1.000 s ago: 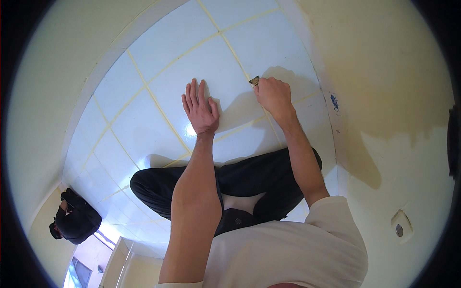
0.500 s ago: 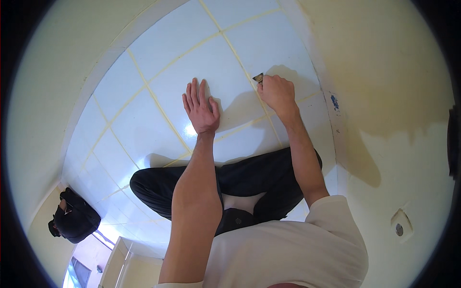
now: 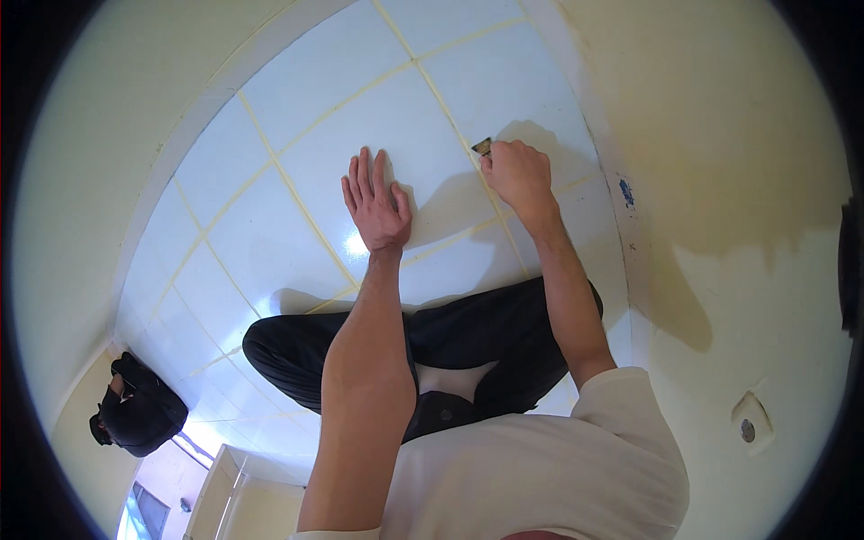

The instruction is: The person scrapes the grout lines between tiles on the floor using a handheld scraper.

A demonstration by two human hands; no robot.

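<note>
My left hand lies flat on the pale tiled floor, its fingers stretched out and holding nothing. To its right, my right hand is closed in a fist around a small scraper. Only the scraper's dark, worn, pointed blade shows, sticking out to the left of the fist. Its tip is at a yellowish grout line between two tiles. The scraper's handle is hidden inside my fist.
My crossed legs in black trousers are close below my hands. A cream wall rises on the right, with blue marks low down. At the far left a person in black sits near a doorway.
My right hand and the scraper have shifted very slightly left along the floor. My left hand has stayed in place.
</note>
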